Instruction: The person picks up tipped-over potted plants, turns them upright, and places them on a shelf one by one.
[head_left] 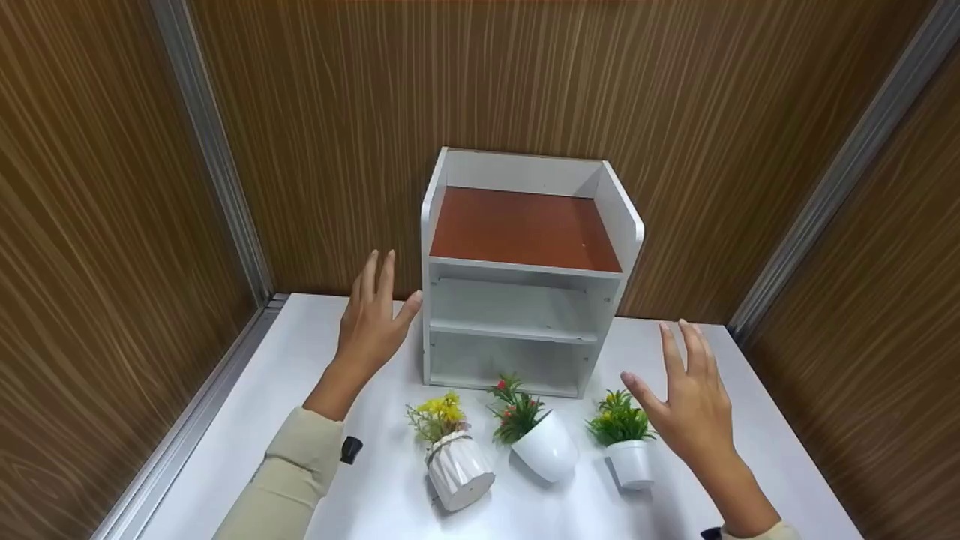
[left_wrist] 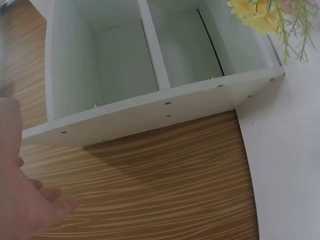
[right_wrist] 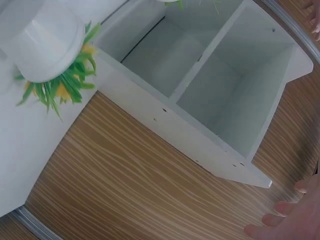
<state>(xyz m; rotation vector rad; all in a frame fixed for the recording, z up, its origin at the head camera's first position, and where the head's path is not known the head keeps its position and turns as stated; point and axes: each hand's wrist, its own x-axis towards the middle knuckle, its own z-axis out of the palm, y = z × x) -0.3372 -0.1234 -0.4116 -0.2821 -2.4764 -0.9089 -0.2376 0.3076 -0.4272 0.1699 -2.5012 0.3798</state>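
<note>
My left hand (head_left: pixel 371 330) is raised at the left side of a small white shelf unit (head_left: pixel 517 337), fingers extended and thumb spread, holding nothing. On the right, my right hand (head_left: pixel 690 409) hovers with fingers spread, just beside a small potted plant with green leaves and yellow blooms (head_left: pixel 630 461). In front of the shelf lies a ribbed white pot with yellow flowers (head_left: pixel 459 469), tipped over. Between these two plants, a rounded white pot with red-flowered greenery (head_left: pixel 546 446) lies tilted on its side.
The shelf has a reddish-brown top panel (head_left: pixel 525 229) with low walls and two open compartments below. It stands on a white table (head_left: pixel 322 375) against a wood-grain back wall (head_left: pixel 337 150). Similar side panels with metal edge strips (head_left: pixel 217 150) enclose the table.
</note>
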